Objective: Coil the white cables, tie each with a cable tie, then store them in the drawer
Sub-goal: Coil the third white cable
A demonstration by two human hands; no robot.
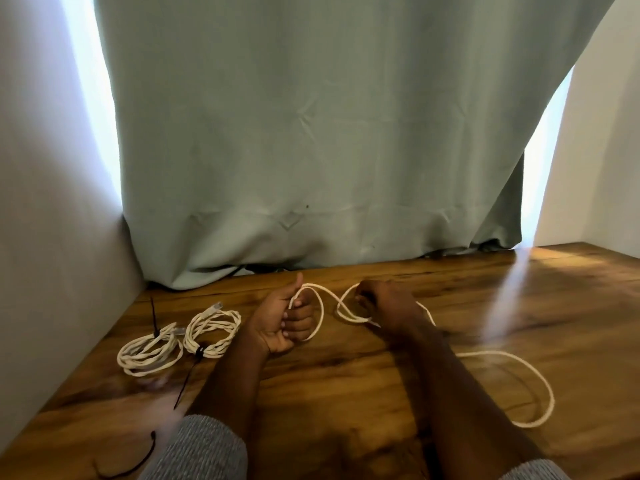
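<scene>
My left hand (282, 322) grips a loop of a loose white cable (519, 365), palm up, thumb raised. My right hand (384, 304) holds the same cable a little to the right, fingers curled round a second loop. The rest of that cable trails in a wide curve across the wooden table (346, 393) to my right. Left of my hands lie two coiled white cables: the nearer coil (213, 332) has a black cable tie (200, 352) round it, and the far-left coil (149, 351) carries another black tie (154, 325) that sticks up.
A loose black cable tie (138, 460) lies near the table's front left edge. A green curtain (311, 133) hangs behind the table, its hem resting on the back edge. White walls close in on the left and at the right rear corner.
</scene>
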